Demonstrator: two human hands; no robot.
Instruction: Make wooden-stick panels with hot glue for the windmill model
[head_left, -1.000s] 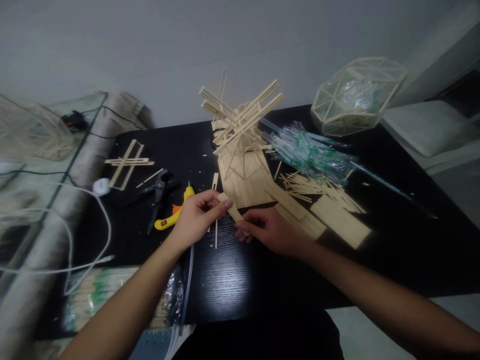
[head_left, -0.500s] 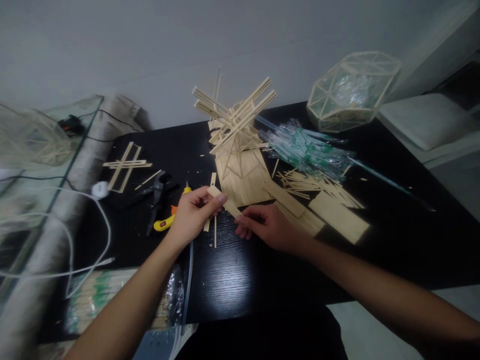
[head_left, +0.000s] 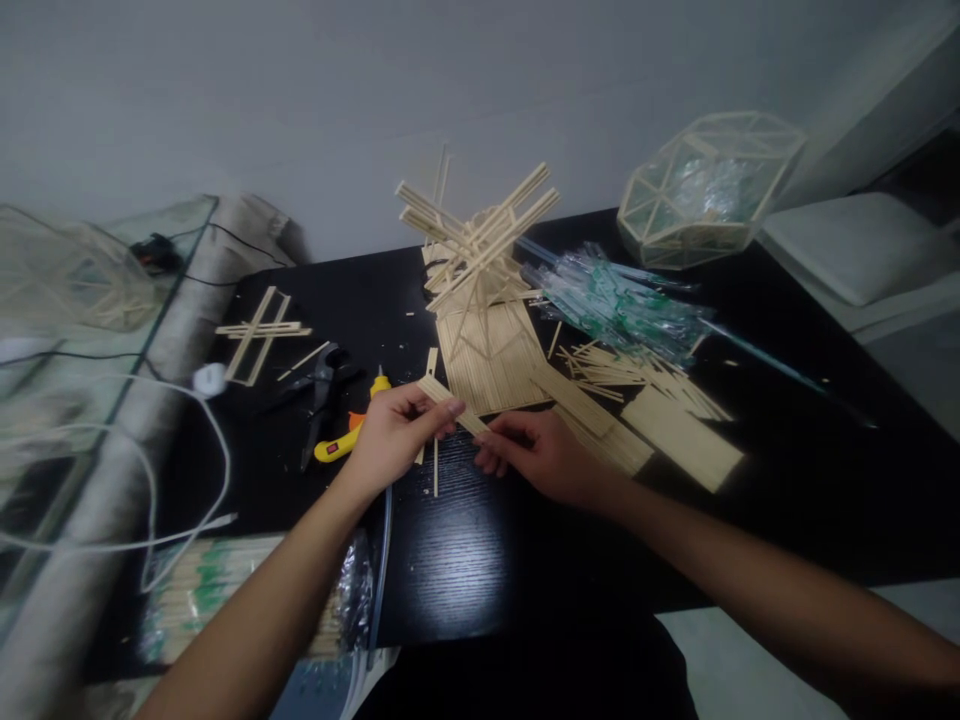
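A short strip of thin wooden sticks laid side by side [head_left: 471, 421] is held slantwise above the black table. My left hand [head_left: 401, 432] is closed on its upper left end, thumb on top. At the lower right end, my right hand [head_left: 534, 452] pinches the strip between thumb and fingers. Just beyond stands a windmill-like model made of sticks [head_left: 487, 335], with crossed blades [head_left: 480, 235] at its top. A yellow glue gun [head_left: 339, 445] lies left of my left hand, and loose sticks [head_left: 436, 470] lie partly hidden beneath that hand.
Pliers [head_left: 321, 400] and a small stick frame [head_left: 259, 335] lie on the left. On the right are flat stick panels [head_left: 682, 440], loose short sticks [head_left: 652, 375], green-marked plastic wrappers [head_left: 622, 310] and a faceted clear container [head_left: 709, 190]. A white cable [head_left: 221, 440] loops at far left.
The whole view has shifted slightly, so everything appears a little further right and lower. Both hands keep their hold on the strip, with hardly any movement of their own.
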